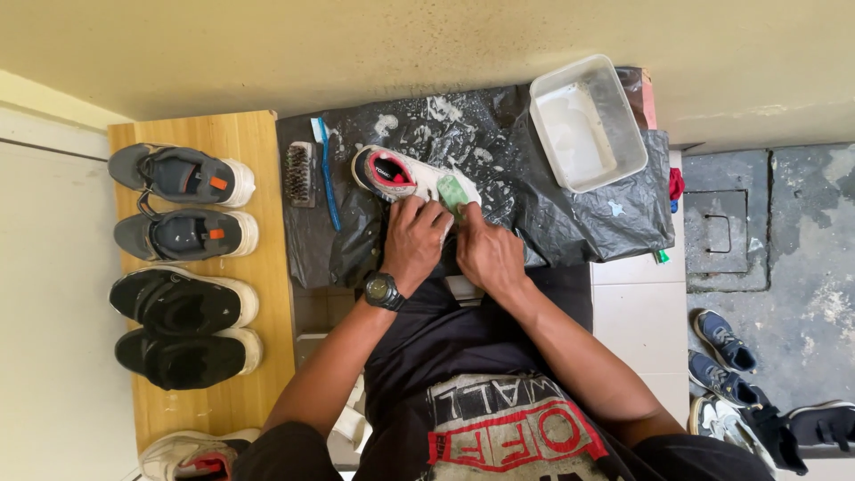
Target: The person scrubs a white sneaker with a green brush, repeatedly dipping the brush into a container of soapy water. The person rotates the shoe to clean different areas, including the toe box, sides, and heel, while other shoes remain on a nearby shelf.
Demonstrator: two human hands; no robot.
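Two hands down on a soapy white shoe, and much of it hidden from view.

The black plastic sheet [570,205], flecked with foam, covers the worktop against a cream wall; a wooden board [258,267] to the left carries grey and black shoes. The white shoe [401,174] lies mid-sheet, its front half buried under both hands. The left hand [414,240] is curled down, gripping the shoe; the right hand [485,249] is closed on a green brush [451,191], only its tip showing. The shoe at bottom left is cut off by the frame.
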